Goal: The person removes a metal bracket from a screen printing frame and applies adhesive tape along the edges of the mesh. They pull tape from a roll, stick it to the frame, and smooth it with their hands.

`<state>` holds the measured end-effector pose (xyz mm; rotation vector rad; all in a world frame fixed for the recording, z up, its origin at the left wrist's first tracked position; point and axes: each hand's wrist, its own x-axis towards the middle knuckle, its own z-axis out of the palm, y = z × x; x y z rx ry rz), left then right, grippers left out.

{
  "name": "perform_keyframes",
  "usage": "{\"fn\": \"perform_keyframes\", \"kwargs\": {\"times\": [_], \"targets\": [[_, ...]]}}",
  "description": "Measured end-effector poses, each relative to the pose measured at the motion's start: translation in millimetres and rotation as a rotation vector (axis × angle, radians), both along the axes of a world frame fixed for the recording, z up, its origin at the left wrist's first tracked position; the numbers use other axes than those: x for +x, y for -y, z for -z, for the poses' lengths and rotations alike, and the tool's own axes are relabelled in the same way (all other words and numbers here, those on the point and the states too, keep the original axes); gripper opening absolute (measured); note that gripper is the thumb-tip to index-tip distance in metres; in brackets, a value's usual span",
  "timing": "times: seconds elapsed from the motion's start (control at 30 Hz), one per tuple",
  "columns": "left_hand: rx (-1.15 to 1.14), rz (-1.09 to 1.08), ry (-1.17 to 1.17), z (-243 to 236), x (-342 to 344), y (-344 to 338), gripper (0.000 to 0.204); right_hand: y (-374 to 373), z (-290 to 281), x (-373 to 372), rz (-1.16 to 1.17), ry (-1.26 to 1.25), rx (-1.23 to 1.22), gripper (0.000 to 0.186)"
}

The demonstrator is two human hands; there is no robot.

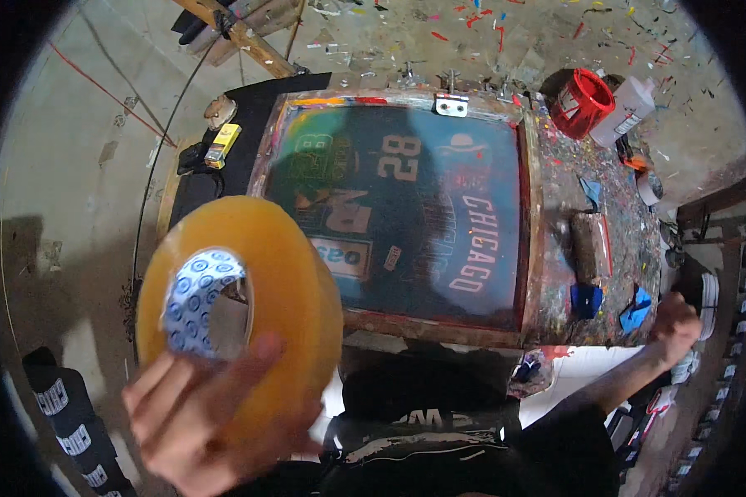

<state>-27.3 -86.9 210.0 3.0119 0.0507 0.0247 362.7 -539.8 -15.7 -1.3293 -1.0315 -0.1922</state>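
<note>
A wide roll of clear yellowish tape [294, 290] with a patterned core is raised in my left hand [199, 414], whose fingers grip its lower part. The roll hides part of a screen-printing frame [522, 224], whose mesh [406, 215] bears pale stencilled lettering and designs. My right hand [675, 327] is closed at the right edge of the paint-spattered board, beside a crumpled blue scrap [636, 309]; anything in its fingers is hidden.
A red bucket [580, 108], a white bottle [624, 112] and a small tape roll [650, 188] stand at the back right. A wrapped bundle [590, 247] lies right of the frame. A yellow box [222, 145] sits on the left. Black printed pieces [66, 422] are at lower left.
</note>
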Motion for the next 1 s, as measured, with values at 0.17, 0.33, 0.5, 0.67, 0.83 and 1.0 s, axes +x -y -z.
{"fn": "perform_keyframes", "kwargs": {"times": [0.17,0.33,0.5,0.67,0.83,1.0], "targets": [[0.034,0.411,0.095,-26,-12,-9,0.038,31,-14,-27,-0.072,0.134,0.066,0.014],[0.074,0.377,0.036,-33,-25,-6,0.043,25,-18,-16,-0.328,0.118,0.086,0.020],[0.044,0.261,-0.065,-41,-31,6,0.043,34,-9,-10,-0.202,0.141,0.072,0.021],[0.063,0.412,0.114,-26,-29,-7,0.033,4,49,-19,0.123,0.020,-0.053,0.020],[0.041,0.291,0.200,-16,-29,-8,0.030,-69,57,-40,-0.011,-0.206,-0.290,0.023],[0.071,0.011,0.608,77,33,-34,0.035,-126,-71,-59,0.110,0.015,-0.782,0.012]]}}
